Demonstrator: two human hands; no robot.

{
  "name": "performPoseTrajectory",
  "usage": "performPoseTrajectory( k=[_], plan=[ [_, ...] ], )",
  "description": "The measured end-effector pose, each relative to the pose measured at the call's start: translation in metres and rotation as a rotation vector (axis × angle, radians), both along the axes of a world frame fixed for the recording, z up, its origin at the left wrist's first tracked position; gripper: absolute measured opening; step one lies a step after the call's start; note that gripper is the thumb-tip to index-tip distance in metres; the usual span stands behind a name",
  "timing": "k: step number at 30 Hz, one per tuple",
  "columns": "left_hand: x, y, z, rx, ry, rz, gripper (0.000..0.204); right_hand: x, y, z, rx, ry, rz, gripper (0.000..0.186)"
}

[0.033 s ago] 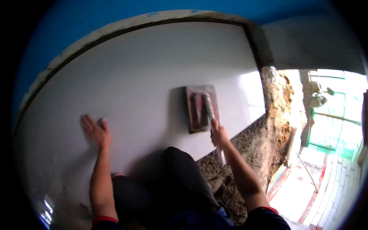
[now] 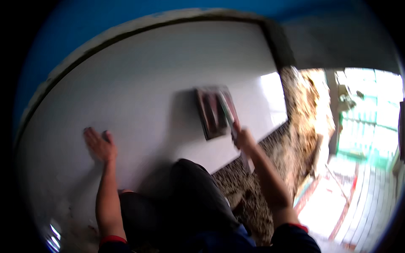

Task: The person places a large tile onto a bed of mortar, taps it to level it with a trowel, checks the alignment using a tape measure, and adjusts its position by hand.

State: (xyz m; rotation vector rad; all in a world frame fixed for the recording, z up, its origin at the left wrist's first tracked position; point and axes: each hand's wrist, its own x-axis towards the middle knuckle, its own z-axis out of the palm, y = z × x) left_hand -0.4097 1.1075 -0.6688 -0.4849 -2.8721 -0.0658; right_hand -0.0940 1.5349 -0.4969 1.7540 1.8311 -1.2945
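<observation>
A large pale grey slab [image 2: 152, 76] fills the middle. My left hand [image 2: 97, 141] lies flat on its left part, fingers stretched out, holding nothing. My right hand [image 2: 243, 137] grips a long pale handle [image 2: 247, 162], which reaches up over a rectangular grey and reddish-brown block [image 2: 209, 111] on the slab. Motion blurs both; whether handle and block are one tool is unclear. My dark-trousered legs [image 2: 196, 194] are bent at the slab's lower part.
A blue surface [image 2: 126, 19] runs behind a rough rim along the slab's top. Rough mortar [image 2: 249, 202] borders the lower right. Beyond it are a bright opening with green bars [image 2: 367, 118], a lower tiled area [image 2: 373, 198] and a leaning rod [image 2: 337, 183].
The block, handle and my right hand appear a little higher and farther left, more blurred. The whole view has shifted slightly too; my left hand still lies on the slab.
</observation>
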Motion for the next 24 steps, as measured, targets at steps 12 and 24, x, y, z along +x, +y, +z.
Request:
performPoseTrajectory(
  k=[12, 24],
  plan=[
    [-0.012, -0.016, -0.027, -0.002, 0.115, -0.052, 0.072, 0.093, 0.034, -0.001, 0.434, -0.051, -0.445, 0.059],
    [-0.02, -0.032, -0.037, -0.063, 0.188, -0.129, 0.062, 0.162, 0.13, 0.153, 0.577, 0.485, -0.455, 0.059]
  ],
)
